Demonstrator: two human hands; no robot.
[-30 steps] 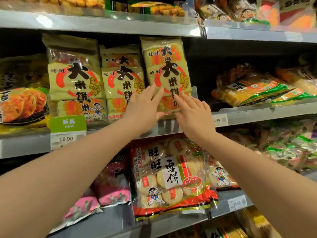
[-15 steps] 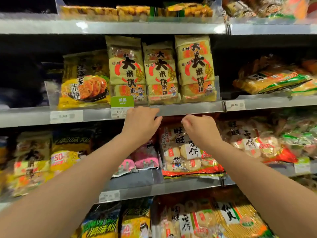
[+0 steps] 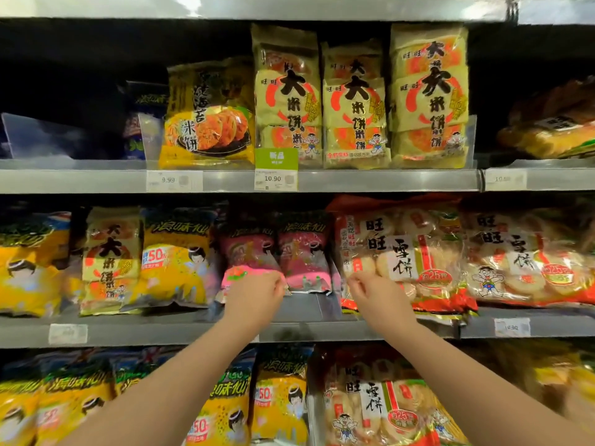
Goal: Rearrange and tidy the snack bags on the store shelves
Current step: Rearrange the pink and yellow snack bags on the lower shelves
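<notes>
Two pink bags [image 3: 248, 252] stand side by side on the middle shelf [image 3: 161, 331], long axis up and down, tops tipped back a little, fronts out to the aisle. The left hand [image 3: 254, 294] is right at the lower edge of the left one, fingers curled in. Whether it actually pinches the foil, I cannot tell. The right hand [image 3: 376, 292] is just beside it, at the lower left corner of the big cracker bag [image 3: 402, 252], fingertips bunched together. Grip or mere touch? Cannot tell there either. That cracker bag leans back, print upright, face out. A clear divider [image 3: 331, 294] stands between it and the pink bags. On the shelf above, three tall yellow bags [image 3: 354, 101] stand upright in a row, beside the price tag [image 3: 275, 180] reading 10.90.
</notes>
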